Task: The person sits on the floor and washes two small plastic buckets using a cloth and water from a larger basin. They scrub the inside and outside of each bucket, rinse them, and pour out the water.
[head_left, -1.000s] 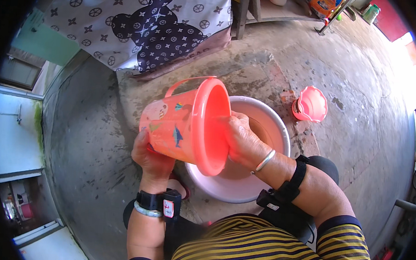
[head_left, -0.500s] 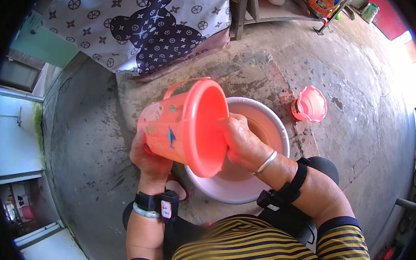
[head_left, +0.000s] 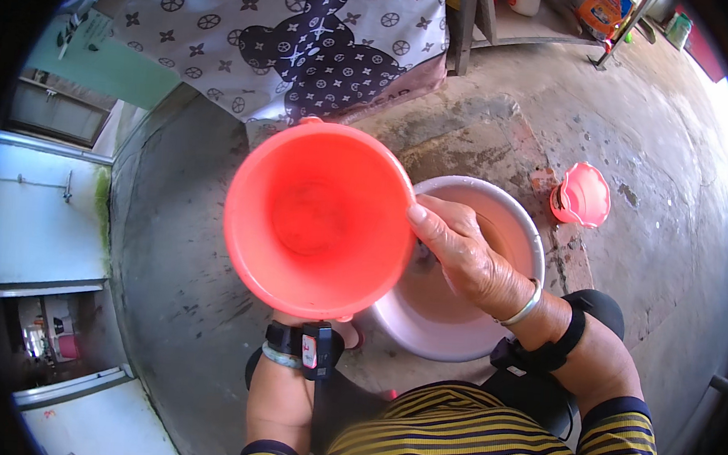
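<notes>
A coral-pink bucket (head_left: 308,216) is held up in front of me, its mouth tilted toward me so the wet-looking inside shows. My right hand (head_left: 466,255) grips its rim at the right, thumb at the edge and the other fingers partly behind. Below the bucket, the wrist of my left hand (head_left: 290,317) shows; the hand itself is hidden behind the bucket, holding it from underneath. To the right and lower down, a pale pink-white basin (head_left: 521,225) stands on the floor with cloudy water (head_left: 447,303) in it, partly covered by the bucket and my right hand.
A smaller pink container (head_left: 583,195) with a wavy rim stands on the concrete floor (head_left: 660,162), right of the basin. At the back hang a bear-patterned cloth (head_left: 324,58) and a shelf (head_left: 529,42) with packages. White doors (head_left: 43,224) line the left.
The bucket has turned from sideways to mouth toward me, hiding its printed side and my left hand. My right hand stays at the rim. The whole view has shifted slightly.
</notes>
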`<state>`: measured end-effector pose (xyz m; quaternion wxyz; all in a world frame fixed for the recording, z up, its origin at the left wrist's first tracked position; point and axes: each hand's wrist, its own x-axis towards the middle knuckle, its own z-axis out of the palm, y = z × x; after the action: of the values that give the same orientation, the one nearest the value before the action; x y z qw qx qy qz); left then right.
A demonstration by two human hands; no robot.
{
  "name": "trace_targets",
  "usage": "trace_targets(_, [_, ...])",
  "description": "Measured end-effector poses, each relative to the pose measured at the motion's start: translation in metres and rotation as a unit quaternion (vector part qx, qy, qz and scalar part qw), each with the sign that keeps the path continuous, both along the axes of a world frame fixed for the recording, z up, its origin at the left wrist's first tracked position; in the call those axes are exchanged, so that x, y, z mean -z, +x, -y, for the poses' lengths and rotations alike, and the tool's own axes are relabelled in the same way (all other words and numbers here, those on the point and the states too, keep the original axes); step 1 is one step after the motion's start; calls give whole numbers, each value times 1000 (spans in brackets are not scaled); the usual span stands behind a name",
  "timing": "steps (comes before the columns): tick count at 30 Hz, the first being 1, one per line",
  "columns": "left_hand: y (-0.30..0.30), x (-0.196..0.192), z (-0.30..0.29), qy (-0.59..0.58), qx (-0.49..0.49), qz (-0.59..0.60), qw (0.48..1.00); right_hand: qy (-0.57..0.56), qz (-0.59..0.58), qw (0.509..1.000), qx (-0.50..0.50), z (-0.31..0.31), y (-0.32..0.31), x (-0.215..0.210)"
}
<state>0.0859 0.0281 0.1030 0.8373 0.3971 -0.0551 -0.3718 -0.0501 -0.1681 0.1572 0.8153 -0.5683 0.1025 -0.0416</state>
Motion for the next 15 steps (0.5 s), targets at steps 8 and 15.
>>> trace_targets(8, [16,4,10,-47,-22,-27,998,-48,-82,992,81,-1,3,10])
trace_targets(15, [13,5,18,77,13,-70,994,179,-257,949,45,19,2,91])
